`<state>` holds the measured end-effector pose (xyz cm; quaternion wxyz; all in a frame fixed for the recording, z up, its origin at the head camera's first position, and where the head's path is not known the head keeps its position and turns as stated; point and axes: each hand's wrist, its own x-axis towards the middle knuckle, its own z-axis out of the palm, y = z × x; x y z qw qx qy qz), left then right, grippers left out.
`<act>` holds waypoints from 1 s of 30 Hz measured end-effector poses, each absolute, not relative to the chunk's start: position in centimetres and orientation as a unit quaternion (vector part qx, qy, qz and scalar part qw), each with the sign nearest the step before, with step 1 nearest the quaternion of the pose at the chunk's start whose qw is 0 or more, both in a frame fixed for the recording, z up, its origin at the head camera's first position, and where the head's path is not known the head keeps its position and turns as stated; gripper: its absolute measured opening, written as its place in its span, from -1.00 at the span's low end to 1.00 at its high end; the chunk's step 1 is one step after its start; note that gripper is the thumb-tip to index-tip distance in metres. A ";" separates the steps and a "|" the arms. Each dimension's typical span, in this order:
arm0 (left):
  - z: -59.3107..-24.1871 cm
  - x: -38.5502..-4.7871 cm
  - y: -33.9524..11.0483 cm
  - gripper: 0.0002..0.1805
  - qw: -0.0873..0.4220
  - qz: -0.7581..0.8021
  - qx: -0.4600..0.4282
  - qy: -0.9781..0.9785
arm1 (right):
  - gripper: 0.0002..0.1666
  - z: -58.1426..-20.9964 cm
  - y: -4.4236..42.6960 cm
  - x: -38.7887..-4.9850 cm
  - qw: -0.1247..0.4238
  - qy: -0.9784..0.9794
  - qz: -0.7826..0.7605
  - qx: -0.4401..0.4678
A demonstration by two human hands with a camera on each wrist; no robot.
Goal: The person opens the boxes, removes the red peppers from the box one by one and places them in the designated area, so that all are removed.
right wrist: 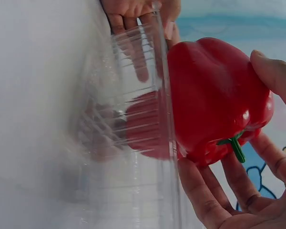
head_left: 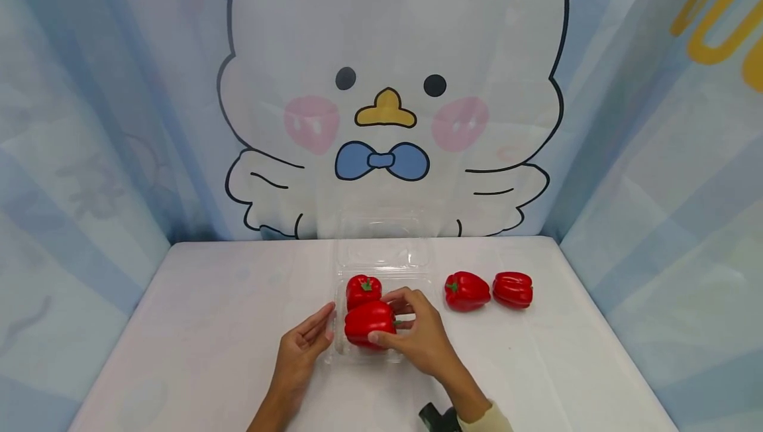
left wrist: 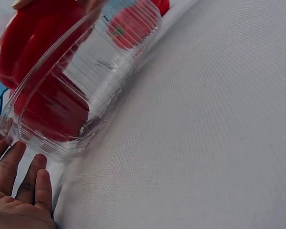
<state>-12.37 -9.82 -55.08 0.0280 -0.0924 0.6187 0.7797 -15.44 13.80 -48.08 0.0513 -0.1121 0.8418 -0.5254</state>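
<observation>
A clear plastic clamshell container (head_left: pixel 412 284) lies with its lid raised at the back. One red bell pepper (head_left: pixel 362 291) sits in its back left part. My right hand (head_left: pixel 422 336) grips another red bell pepper (head_left: pixel 366 323) by its stem end, thumb on the near side and fingers on the far side. In the right wrist view this held pepper (right wrist: pixel 214 90) is at the container's rim, its green stem toward the palm. My left hand (head_left: pixel 301 352) is at the container's left side, its fingers (left wrist: pixel 7 169) fairly straight and touching the rim corner.
Two more red bell peppers, one with its stem showing (head_left: pixel 467 291) and one lying on its side (head_left: pixel 513 289), rest on the white table (head_left: pixel 238 299) to the right of the container. A printed curtain (head_left: pixel 387 34) stands behind the table. A dark device (head_left: pixel 440 417) is at my right wrist.
</observation>
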 end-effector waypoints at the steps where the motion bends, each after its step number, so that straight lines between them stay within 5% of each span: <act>1: -55.1 -12.4 -9.8 -0.39 0.028 0.779 -0.093 0.619 | -0.31 -47.9 13.9 -15.4 0.050 0.841 -0.527 -0.112; 30: -55.2 -12.6 -9.8 -0.38 0.026 0.783 -0.095 0.614 | -0.17 -44.9 17.4 -14.6 0.005 0.834 -0.544 -0.090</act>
